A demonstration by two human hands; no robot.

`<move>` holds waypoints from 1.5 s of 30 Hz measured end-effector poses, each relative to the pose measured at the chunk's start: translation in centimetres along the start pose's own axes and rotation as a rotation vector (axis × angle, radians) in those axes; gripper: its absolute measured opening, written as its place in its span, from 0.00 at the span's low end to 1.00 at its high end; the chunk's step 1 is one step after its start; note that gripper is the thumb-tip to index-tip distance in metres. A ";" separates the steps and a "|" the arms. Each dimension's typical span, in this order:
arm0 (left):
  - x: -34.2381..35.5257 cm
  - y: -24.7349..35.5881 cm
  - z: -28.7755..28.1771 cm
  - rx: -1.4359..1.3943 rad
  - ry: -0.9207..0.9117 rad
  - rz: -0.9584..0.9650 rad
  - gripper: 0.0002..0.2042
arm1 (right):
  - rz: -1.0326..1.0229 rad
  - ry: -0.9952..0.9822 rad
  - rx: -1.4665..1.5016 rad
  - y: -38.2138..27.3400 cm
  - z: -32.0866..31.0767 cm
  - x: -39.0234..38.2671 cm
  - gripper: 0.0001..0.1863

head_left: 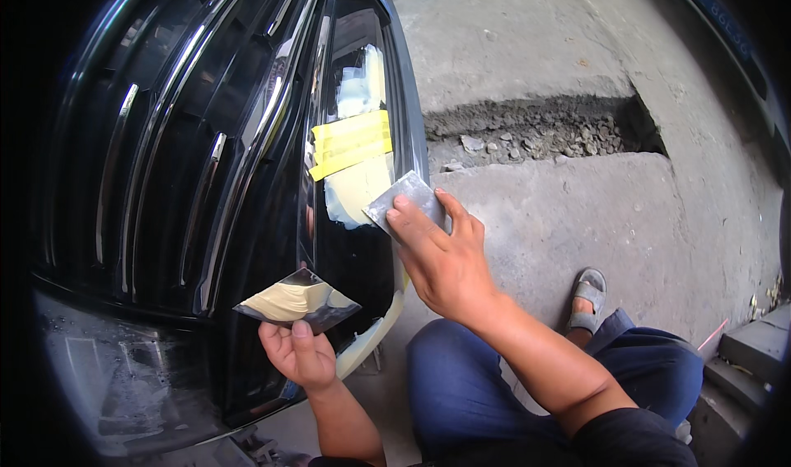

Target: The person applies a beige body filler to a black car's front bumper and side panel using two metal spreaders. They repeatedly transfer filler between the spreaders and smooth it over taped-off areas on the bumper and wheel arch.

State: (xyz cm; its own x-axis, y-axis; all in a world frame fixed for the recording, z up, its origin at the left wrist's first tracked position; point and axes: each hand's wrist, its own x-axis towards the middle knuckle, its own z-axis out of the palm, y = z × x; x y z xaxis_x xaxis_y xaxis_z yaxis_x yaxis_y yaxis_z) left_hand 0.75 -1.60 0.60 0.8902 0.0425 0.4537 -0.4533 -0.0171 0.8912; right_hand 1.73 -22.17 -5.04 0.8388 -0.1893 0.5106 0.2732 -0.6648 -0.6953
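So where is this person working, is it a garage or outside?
Probably outdoors, at a roadside or yard car-repair spot: rough concrete ground with a broken gravel gap, a black car's grille, and pale filler being spread on it.

Two metal spreaders are shown: one (404, 201) at the bumper, one (298, 300) loaded with cream filler. One strip of yellow tape (351, 142) is counted (doubled over), and one sandal (587, 296).

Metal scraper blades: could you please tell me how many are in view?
2. One metal blade is pressed by the right hand against the filler patch; another blade, loaded with filler, sits in the left hand.
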 end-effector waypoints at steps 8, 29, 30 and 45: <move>0.0 0.3 -0.4 -0.069 -0.099 0.005 0.23 | 0.043 -0.047 0.106 -0.1 -2.1 -1.8 0.24; -1.7 3.3 5.1 -0.121 0.037 -0.088 0.28 | -0.001 -0.006 0.124 2.6 -1.2 3.4 0.24; -1.8 3.2 4.8 -0.122 0.035 -0.099 0.28 | 0.000 -0.005 0.132 2.5 -1.1 3.4 0.24; -2.6 2.8 3.6 -0.134 0.020 -0.127 0.27 | -0.085 -0.063 -0.037 0.0 -0.4 -0.5 0.23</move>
State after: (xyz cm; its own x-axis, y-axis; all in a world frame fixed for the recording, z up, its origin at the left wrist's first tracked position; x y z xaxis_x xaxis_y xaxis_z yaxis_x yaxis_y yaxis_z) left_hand -2.64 -5.33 1.94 0.9402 0.0559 0.3359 -0.3404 0.1226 0.9323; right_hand 1.13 -22.36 -5.03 0.8418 -0.0858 0.5329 0.3279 -0.7029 -0.6312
